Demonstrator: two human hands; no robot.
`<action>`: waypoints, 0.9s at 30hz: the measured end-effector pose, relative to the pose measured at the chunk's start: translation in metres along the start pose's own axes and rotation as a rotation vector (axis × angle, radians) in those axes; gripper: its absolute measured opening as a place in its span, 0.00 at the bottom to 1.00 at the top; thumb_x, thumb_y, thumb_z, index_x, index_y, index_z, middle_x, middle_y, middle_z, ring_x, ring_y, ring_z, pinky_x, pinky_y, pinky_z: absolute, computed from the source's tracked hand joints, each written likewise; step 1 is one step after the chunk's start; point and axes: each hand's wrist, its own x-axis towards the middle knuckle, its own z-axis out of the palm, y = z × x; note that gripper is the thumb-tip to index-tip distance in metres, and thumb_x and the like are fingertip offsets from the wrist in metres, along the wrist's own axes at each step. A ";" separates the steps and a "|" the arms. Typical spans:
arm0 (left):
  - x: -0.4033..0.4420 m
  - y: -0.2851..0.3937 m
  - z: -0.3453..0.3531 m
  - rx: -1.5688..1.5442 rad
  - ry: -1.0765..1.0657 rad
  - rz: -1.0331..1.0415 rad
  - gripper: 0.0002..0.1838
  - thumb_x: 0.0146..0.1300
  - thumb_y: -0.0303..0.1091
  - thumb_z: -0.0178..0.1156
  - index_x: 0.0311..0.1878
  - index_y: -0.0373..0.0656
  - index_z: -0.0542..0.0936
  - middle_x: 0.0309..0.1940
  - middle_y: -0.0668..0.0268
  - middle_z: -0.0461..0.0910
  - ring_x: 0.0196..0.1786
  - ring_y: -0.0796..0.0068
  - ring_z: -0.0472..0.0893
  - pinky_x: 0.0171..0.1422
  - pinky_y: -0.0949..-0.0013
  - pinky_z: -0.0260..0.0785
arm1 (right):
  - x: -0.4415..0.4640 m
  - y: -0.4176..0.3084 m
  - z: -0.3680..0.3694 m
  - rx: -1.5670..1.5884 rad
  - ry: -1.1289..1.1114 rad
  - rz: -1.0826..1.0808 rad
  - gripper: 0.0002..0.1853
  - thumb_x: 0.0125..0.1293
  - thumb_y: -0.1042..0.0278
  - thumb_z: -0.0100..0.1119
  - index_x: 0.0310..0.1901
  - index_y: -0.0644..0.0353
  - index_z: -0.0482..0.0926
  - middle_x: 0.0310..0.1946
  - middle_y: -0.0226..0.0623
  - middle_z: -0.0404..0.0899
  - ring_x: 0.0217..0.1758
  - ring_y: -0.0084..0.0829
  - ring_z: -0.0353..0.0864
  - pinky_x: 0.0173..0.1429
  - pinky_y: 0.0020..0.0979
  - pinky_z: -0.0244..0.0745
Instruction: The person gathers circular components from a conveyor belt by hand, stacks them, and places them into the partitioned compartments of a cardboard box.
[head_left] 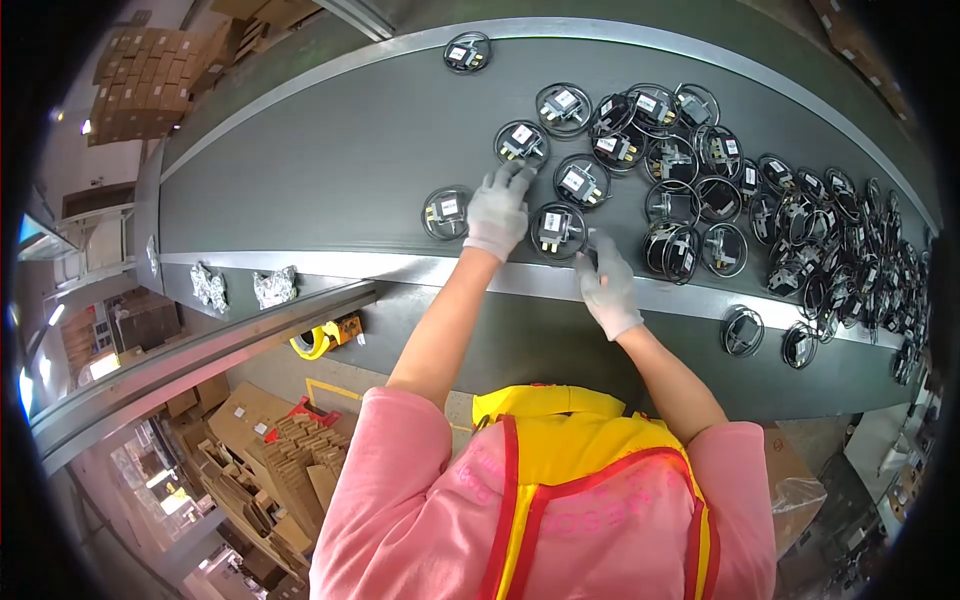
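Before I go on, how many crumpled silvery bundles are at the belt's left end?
3: one bundle and a second bundle along the near metal edge, a third bundle at the far-left corner. Others may be out of sight.

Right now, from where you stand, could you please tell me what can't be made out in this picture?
In the head view:
- Print on the white labels: too small to read.
- Whether the left hand touches the coiled unit ahead: its fingers cover the spot.
- Separate units in the dark pile: they overlap.
- What the silvery bundles are: too small, crumpled.
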 end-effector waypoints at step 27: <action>-0.109 -0.047 -0.032 -0.094 0.231 -0.501 0.12 0.60 0.29 0.60 0.47 0.37 0.79 0.45 0.53 0.80 0.47 0.55 0.79 0.53 0.60 0.71 | 0.071 0.009 -0.021 -0.404 0.110 -0.266 0.11 0.67 0.65 0.52 0.46 0.61 0.76 0.35 0.46 0.81 0.30 0.47 0.81 0.36 0.40 0.74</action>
